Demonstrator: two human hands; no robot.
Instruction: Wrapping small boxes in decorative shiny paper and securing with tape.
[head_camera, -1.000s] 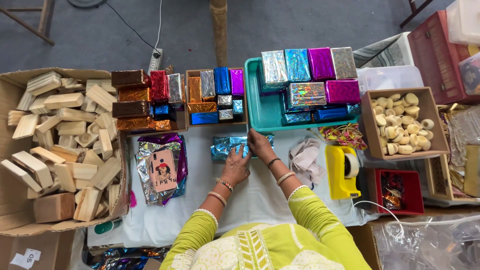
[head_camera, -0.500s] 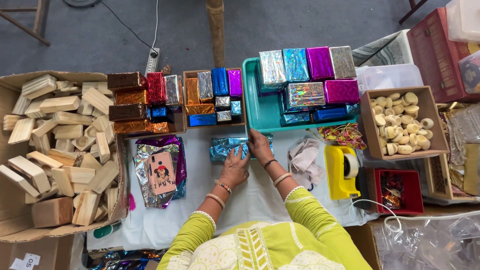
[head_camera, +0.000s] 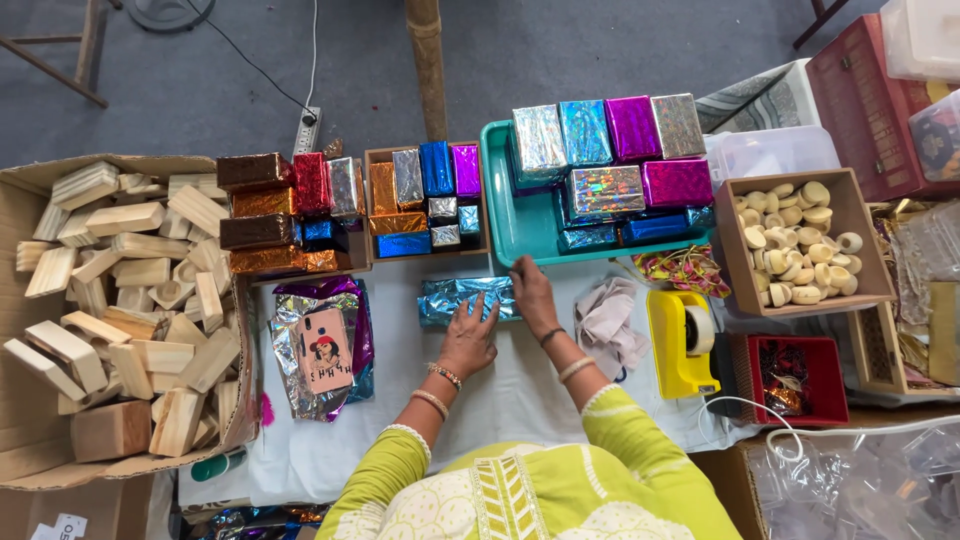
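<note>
A block wrapped in light blue shiny foil (head_camera: 450, 297) lies on the white table cover (head_camera: 520, 375) in front of me. My left hand (head_camera: 468, 338) lies flat on its near side, fingers spread. My right hand (head_camera: 532, 293) presses on its right end. Just behind the block stands a teal tray (head_camera: 500, 215) holding several foil-wrapped blocks, silver, blue, purple and holographic (head_camera: 610, 150).
A cardboard box (head_camera: 30, 470) of bare wooden blocks (head_camera: 130, 300) fills the left. Wrapped blocks in brown, red and orange (head_camera: 275, 215) and a small box of more (head_camera: 425, 200) sit behind. Foil sheets with a phone (head_camera: 325, 350), a cloth (head_camera: 610, 320), yellow tape dispenser (head_camera: 680, 345) and box of wooden pieces (head_camera: 795, 245) lie around.
Both hands stay on the blue foil block; the right hand has shifted slightly on its right end. The view has barely moved.
</note>
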